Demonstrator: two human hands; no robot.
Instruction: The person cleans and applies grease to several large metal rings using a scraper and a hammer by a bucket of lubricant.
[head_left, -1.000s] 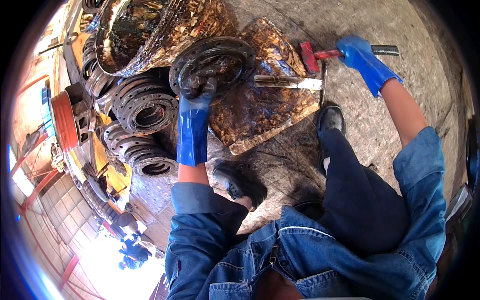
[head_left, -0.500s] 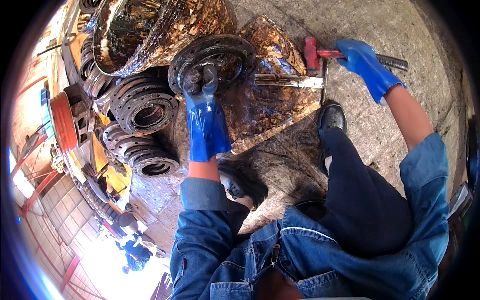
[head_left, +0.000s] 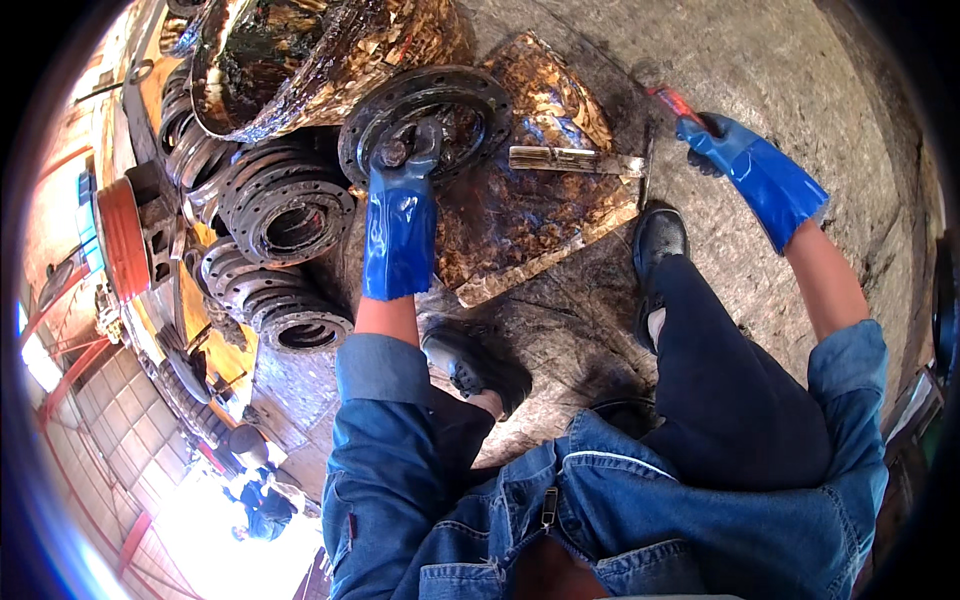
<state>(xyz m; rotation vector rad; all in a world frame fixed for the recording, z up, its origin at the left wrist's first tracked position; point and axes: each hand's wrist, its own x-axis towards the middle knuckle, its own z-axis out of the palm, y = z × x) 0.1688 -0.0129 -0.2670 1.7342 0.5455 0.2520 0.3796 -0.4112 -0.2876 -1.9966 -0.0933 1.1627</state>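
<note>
Your left hand (head_left: 405,160), in a blue glove (head_left: 400,240) blackened at the fingers, is at the dark, bolt-holed flange (head_left: 467,112) beside the open, stained drum (head_left: 345,75). Its grip is curled against the flange's face; whether it pinches anything cannot be determined. Your right hand (head_left: 718,148), gloved alike, has its grip closed around the red hammer (head_left: 672,103) over the floor (head_left: 800,110), right of the stained panel (head_left: 545,215).

Two blue-gloved hands (head_left: 722,148), one red metal hammer (head_left: 673,104), one round, black, greasy flange (head_left: 480,96), one stained brown board (head_left: 530,225), one flat, pale-ended strip (head_left: 577,160), one large grimy drum (head_left: 355,75) and two black shoes (head_left: 662,238) are counted; the stacked dark metal rings (head_left: 262,215) cannot be exactly counted.
</note>
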